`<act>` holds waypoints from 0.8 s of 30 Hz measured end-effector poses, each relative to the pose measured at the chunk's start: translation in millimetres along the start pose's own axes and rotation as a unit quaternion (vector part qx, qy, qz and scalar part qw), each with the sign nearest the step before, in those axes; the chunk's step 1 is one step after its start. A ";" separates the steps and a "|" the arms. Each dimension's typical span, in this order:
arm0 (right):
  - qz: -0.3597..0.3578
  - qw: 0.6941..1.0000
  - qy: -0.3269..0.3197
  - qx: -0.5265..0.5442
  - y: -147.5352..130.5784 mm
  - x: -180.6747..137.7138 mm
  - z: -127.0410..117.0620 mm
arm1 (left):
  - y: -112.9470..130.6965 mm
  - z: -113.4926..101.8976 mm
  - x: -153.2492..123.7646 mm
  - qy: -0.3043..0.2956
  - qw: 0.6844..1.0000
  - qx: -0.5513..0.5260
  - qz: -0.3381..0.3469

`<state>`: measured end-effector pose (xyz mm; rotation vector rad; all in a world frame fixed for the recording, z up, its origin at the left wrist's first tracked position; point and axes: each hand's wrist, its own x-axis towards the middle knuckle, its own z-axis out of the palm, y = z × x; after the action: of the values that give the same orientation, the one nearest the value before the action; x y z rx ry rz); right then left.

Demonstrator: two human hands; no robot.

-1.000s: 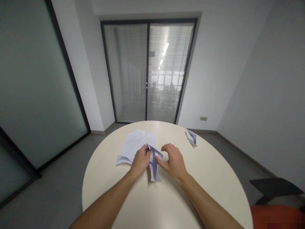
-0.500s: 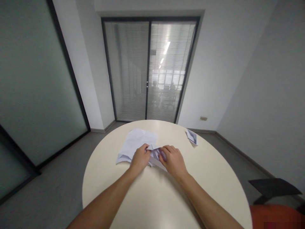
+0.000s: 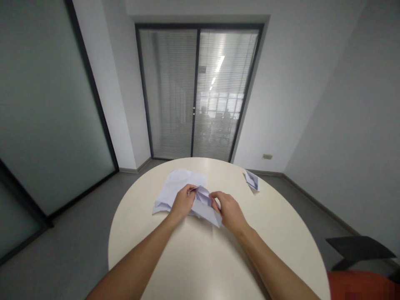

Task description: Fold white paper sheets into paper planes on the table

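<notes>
Between my hands is a folded sheet of white paper (image 3: 204, 207), its layers partly spread and its lower edge hanging just above the table. My left hand (image 3: 183, 201) is closed on its left side, thumb and fingers pinching the upper fold. My right hand (image 3: 229, 210) pinches the right side with thumb and forefinger. Behind and left of my left hand lie creased white paper sheets (image 3: 179, 182), partly covered by that hand and the folded paper. A small folded paper piece (image 3: 251, 180) rests near the table's far right edge, apart from both hands.
The cream round table (image 3: 275, 233) carries all the paper. An orange chair seat (image 3: 362, 283) with a black armrest (image 3: 359, 246) stands at the lower right. Beyond the table are a glass door with blinds (image 3: 193, 91) and white walls.
The folded paper has opened out between my hands, and more of its front flap shows. My right hand's fingers have drawn slightly down its right edge. The other papers lie as before.
</notes>
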<state>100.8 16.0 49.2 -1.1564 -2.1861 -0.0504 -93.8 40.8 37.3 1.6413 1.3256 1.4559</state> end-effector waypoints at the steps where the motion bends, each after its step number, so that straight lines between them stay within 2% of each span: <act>1: 0.010 1.000 0.000 0.012 0.9 -0.4 0.1 | 1.6 -1.6 0.4 -0.005 1.000 -0.004 -0.004; 5: 0.047 0.996 -0.026 0.064 1.7 0.0 -3.4 | 7.4 -8.5 -0.1 -0.026 0.999 -0.022 -0.010; 9: 0.046 0.991 -0.052 0.115 0.7 0.3 -11.1 | 9.9 -12.7 -1.1 -0.033 0.997 -0.047 -0.044; 13: 0.050 0.990 -0.041 0.124 0.7 -0.9 -15.5 | 10.5 -13.4 -0.6 -0.049 0.992 -0.080 -0.087; 19: 0.070 0.988 -0.023 0.139 1.9 -0.4 -14.8 | 8.4 -11.9 0.6 -0.043 0.991 -0.081 -0.100; 21: 0.074 0.986 -0.018 0.148 2.0 -0.4 -13.1 | 7.7 -11.3 0.7 -0.043 0.993 -0.069 -0.084; 24: 0.087 0.985 -0.004 0.149 2.8 -0.8 -9.6 | 8.5 -10.2 -1.2 -0.009 0.999 -0.039 -0.004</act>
<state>108.2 14.0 55.6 -1.1681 -2.0044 0.3460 -101.0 34.8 46.9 1.5935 1.2479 1.4675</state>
